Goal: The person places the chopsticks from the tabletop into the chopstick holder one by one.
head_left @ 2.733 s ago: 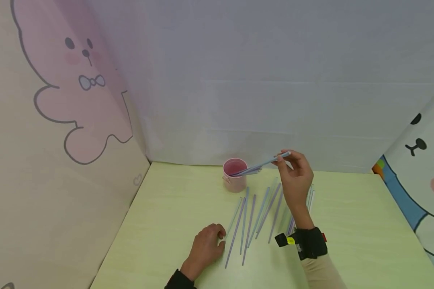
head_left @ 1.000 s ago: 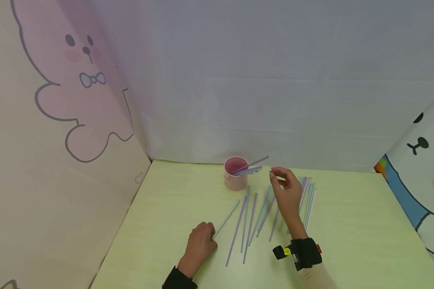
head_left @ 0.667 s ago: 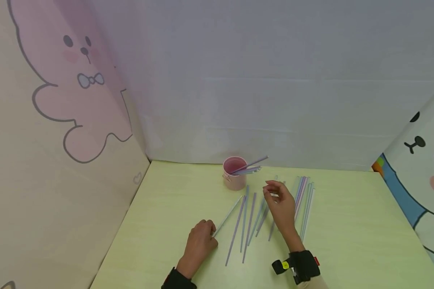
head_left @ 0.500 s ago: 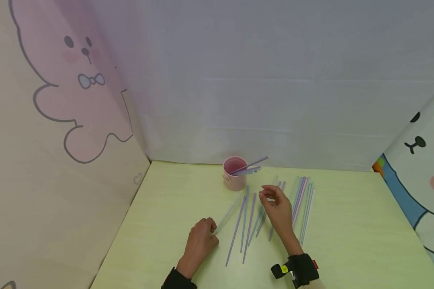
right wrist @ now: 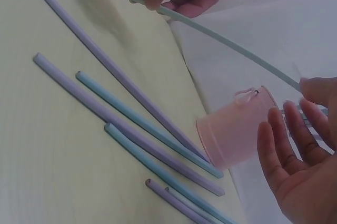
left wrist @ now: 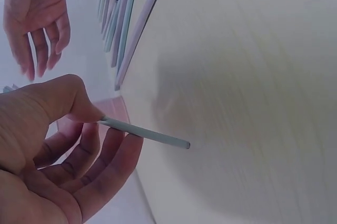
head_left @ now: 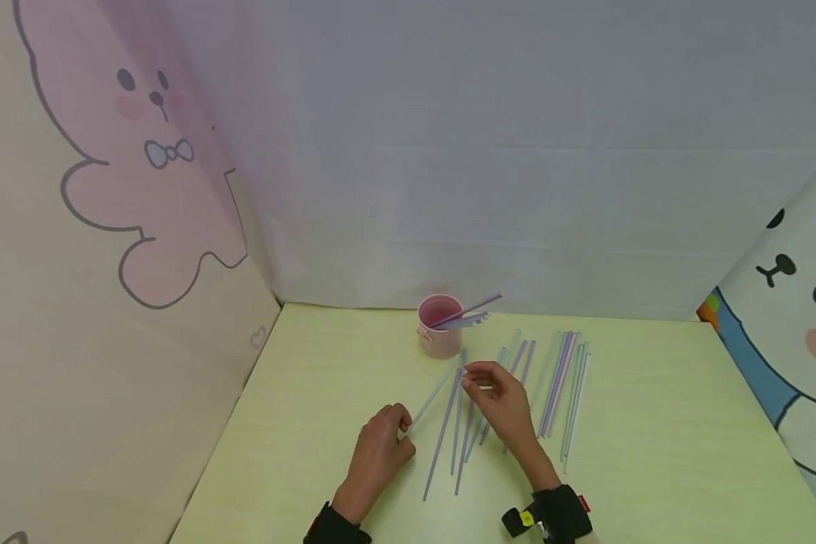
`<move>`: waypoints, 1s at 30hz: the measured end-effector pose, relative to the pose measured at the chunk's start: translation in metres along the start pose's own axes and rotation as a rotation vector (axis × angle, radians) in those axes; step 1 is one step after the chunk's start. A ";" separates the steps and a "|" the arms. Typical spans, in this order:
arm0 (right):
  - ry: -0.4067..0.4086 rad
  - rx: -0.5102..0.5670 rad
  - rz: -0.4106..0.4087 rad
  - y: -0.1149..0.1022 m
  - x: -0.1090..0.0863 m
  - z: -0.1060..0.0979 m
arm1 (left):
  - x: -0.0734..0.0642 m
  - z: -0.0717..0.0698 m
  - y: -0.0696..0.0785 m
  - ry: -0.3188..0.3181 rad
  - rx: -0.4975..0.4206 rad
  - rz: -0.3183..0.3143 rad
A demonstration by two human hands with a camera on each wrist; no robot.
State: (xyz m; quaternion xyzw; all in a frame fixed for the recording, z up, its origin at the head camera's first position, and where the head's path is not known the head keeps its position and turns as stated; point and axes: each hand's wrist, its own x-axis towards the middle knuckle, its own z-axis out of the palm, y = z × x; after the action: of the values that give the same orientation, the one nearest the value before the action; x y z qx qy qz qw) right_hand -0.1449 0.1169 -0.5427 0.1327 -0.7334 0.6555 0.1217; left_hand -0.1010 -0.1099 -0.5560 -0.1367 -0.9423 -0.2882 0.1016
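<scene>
My left hand [head_left: 377, 453] pinches a pale green straw [right wrist: 226, 43] between thumb and fingers near its lower end. The straw slants up off the table, its short end [left wrist: 171, 140] sticking out past the fingertips in the left wrist view. My right hand [head_left: 503, 404] hovers over the loose straws, fingers loosely bent and spread apart. Its thumb [right wrist: 318, 89] is right at the far end of the pale green straw in the right wrist view. Behind the hands stands a small pink bucket [head_left: 440, 345] with several straws [head_left: 472, 313] leaning out to the right.
Several purple and blue-green straws [head_left: 442, 438] lie side by side on the yellow-green table [head_left: 299, 393] between the hands. Another group of straws [head_left: 561, 381] lies to the right. A pale curtain wall [head_left: 483, 189] rises behind the table, with printed side panels left and right.
My right hand has let go of a straw at the bucket and moved down and left towards the left hand. My left hand has picked up the pale green straw and moved slightly up.
</scene>
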 end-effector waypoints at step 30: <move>0.039 0.350 -0.018 -0.016 0.011 0.001 | -0.001 0.004 0.004 0.007 -0.008 0.078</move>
State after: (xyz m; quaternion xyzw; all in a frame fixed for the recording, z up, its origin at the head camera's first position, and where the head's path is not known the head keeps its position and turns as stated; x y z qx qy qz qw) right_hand -0.1493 0.1139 -0.5243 0.1458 -0.6045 0.7743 0.1170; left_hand -0.0997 -0.1047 -0.5577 -0.1728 -0.9347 -0.2885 0.1153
